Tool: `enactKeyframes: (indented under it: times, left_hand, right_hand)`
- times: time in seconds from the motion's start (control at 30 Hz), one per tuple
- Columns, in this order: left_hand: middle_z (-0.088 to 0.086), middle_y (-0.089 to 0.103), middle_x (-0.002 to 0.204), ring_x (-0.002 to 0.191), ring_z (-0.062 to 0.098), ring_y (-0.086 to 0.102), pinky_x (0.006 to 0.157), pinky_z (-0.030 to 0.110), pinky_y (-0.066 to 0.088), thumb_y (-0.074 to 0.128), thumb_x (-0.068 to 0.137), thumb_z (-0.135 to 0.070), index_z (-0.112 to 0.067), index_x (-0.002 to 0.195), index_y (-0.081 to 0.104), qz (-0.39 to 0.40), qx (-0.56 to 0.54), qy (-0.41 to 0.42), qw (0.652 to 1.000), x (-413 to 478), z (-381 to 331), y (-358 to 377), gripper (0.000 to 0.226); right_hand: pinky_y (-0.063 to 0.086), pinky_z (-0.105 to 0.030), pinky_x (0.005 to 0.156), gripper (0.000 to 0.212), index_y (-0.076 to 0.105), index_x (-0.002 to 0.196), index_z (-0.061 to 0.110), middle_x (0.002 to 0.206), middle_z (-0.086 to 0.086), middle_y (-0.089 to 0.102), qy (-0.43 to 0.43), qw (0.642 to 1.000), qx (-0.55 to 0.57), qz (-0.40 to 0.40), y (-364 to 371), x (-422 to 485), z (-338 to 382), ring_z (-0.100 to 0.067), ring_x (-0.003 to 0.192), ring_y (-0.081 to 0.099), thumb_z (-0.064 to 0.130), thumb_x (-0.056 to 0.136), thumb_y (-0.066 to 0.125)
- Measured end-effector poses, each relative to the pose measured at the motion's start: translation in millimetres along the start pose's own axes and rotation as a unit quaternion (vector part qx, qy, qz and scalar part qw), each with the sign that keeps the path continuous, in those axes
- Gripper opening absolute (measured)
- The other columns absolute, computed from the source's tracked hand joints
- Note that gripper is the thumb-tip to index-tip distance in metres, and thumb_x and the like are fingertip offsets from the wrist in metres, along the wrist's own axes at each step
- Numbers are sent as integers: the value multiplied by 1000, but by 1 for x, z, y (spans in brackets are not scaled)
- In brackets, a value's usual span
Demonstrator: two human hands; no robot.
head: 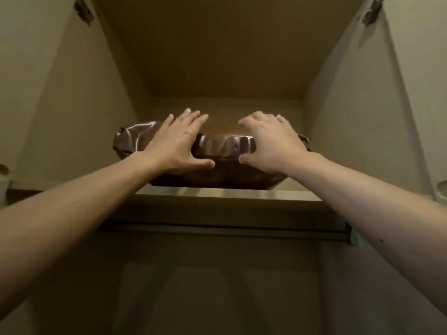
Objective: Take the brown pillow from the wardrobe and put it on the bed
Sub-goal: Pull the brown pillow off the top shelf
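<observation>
While brown pillow (225, 146) lies on shelf (227, 193) — left hand (177, 146), right hand (271, 146) clamp it, fingers spread.

Head view, angled upward, close to shelf (227, 193)

Pillow (225, 146) lies on upper shelf (227, 193) inside wardrobe (72, 105), roughly centred btwn L and R side walls, front edge near shelf lip, back wall behind it. L hand (177, 143) sits on pillow's left-centre, fingers (191, 117) over the top, thumb at front face. R hand (271, 142) on right-centre, same way; thumbs close, not touching. Rail (225, 232) runs under shelf. Hinges (83, 10) top L and top R on open doors.
</observation>
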State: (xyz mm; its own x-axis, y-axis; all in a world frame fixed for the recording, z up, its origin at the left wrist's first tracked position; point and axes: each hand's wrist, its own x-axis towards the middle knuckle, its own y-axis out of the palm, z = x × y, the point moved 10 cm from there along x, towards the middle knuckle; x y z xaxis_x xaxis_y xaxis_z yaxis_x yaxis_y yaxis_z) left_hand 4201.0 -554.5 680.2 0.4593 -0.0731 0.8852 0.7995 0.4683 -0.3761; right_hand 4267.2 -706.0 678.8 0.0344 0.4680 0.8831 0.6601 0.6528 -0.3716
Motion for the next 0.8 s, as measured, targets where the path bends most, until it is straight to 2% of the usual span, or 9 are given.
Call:
enactKeyframes:
  times: [0.1, 0.2, 0.3, 0.4, 0.47, 0.57, 0.63, 0.73, 0.8]
  left_hand:
    - [4, 26, 172, 160, 24, 19, 131, 48, 9, 74, 78, -69, -21, 165, 19, 69, 24, 13, 997, 7, 9, 21, 114]
    - [5, 53, 155, 143, 25, 48, 124, 45, 24, 77, 81, -58, -18, 156, 42, 28, 48, 44, 997, 6, 5, 17, 92]
    - [3, 69, 128, 118, 23, 63, 108, 43, 44, 78, 85, -49, -17, 134, 61, -6, 38, 55, 998, 5, 3, 10, 61]
    - [0, 71, 117, 108, 20, 66, 100, 39, 49, 77, 89, -41, -18, 123, 65, -18, 12, 49, 999, 1, 1, 10, 43]
    - [0, 71, 114, 106, 20, 66, 99, 38, 49, 74, 91, -39, -18, 119, 66, -26, 2, 49, 998, -4, -1, 9, 36]
    - [0, 71, 114, 104, 20, 65, 97, 36, 47, 70, 94, -41, -19, 119, 65, -20, -9, 51, 998, -11, -4, 4, 34]
    - [0, 71, 115, 105, 20, 65, 98, 38, 48, 65, 96, -47, -19, 121, 66, -4, -19, 52, 998, -15, -5, -3, 38]
    - [1, 72, 120, 109, 20, 65, 100, 41, 50, 58, 98, -55, -19, 126, 66, 19, -47, 64, 997, -20, -6, -16, 46]
    - [1, 70, 127, 115, 20, 63, 102, 40, 48, 57, 98, -55, -19, 133, 63, 18, -55, 82, 995, -23, -7, -25, 51]
  right_hand:
    - [25, -55, 123, 84, 45, 150, 24, 148, -4, 54, -14, 997, -40, 60, 24, 13, 6, -30, 139, 49, 53, 79, 80]
    - [30, -55, 120, 84, 48, 146, 23, 140, -3, 59, -11, 998, -44, 37, 33, 19, 17, -29, 132, 55, 55, 77, 81]
    - [38, -50, 113, 63, 58, 131, 21, 125, -2, 66, -1, 998, -54, -13, 32, 20, 25, -27, 117, 64, 51, 80, 81]
    - [46, -42, 98, 30, 66, 110, 19, 106, -1, 70, -3, 997, -67, -48, 31, 18, 30, -22, 90, 64, 41, 91, 74]
    - [46, -38, 89, 17, 70, 104, 17, 100, -2, 73, -1, 995, -80, -52, 29, 17, 33, -23, 87, 66, 33, 97, 68]
    - [38, -35, 79, 14, 70, 99, 17, 95, -4, 74, -13, 993, -108, -51, 23, 15, 40, -27, 87, 68, 27, 101, 61]
    - [43, -36, 81, 13, 69, 97, 18, 94, -2, 72, -22, 994, -104, -39, 22, 9, 44, -25, 84, 67, 26, 101, 59]
    - [46, -35, 67, 12, 68, 98, 18, 94, 0, 69, -18, 996, -82, -27, 16, -5, 48, -24, 83, 66, 24, 101, 59]
    - [53, -39, 67, 11, 68, 99, 16, 93, 0, 68, -19, 997, -74, -28, 7, -14, 54, -25, 82, 68, 22, 101, 59]
